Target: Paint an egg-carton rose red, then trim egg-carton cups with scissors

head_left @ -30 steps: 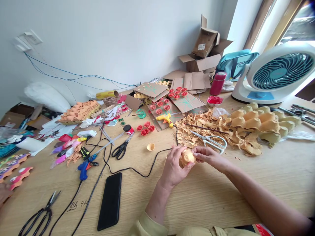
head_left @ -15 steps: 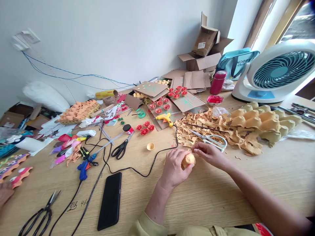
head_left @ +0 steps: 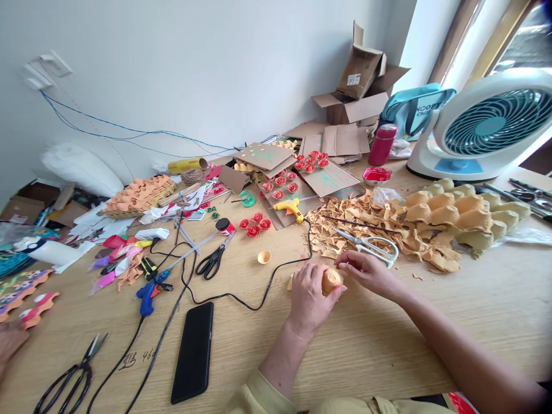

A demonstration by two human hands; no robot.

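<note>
Olive-yellow sleeve [head_left: 240, 398] with a banded cuff [head_left: 268, 394], bare left forearm [head_left: 285, 357], bare right forearm [head_left: 448, 340], matching cloth [head_left: 366, 406] below

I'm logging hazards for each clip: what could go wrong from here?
1. The left hand grips the tan rounded piece closely; if it is as thin as it looks, squeezing could dent it.
2. The black cord of the yellow glue gun passes close by that hand, so a sideways sweep might snag it and drag the gun.
3. White-handled scissors lie just beyond the right hand; reaching forward could knock them.
</note>
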